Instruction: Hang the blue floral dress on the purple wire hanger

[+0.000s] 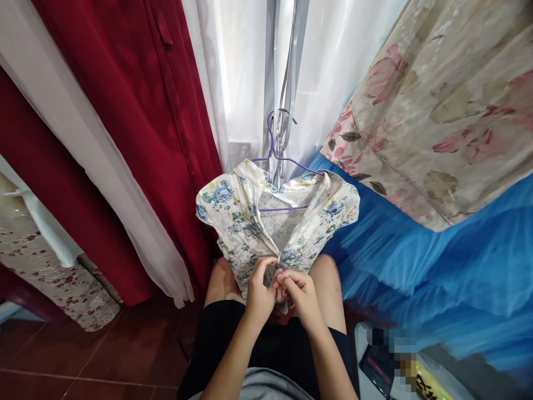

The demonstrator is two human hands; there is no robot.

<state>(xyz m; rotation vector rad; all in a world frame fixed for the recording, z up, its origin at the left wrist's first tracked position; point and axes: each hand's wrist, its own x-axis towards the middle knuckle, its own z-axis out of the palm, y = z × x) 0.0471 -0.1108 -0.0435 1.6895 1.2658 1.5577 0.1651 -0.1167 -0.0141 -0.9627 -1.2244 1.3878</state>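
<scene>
A white sleeveless blouse with blue and yellow flowers (239, 219) hangs on a purple wire hanger (272, 145) in front of me, its lower part between my knees. The neckline lies open in a V. At the bottom of that V my left hand (263, 286) pinches the front edge of the blouse. Close beside it, nearly touching, my right hand (300, 290) pinches the fabric with thumb and forefinger. Any button between the fingertips is too small to make out. The blouse's lower end is partly hidden behind my hands.
Red cloth (166, 139) and a whitish sheer cloth (137, 244) hang on the left. White curtains (245, 72) are behind the hanger. On the right hang a beige floral cloth (416, 122) and blue tulle (391, 261). A yellow packet (428, 380) lies low right.
</scene>
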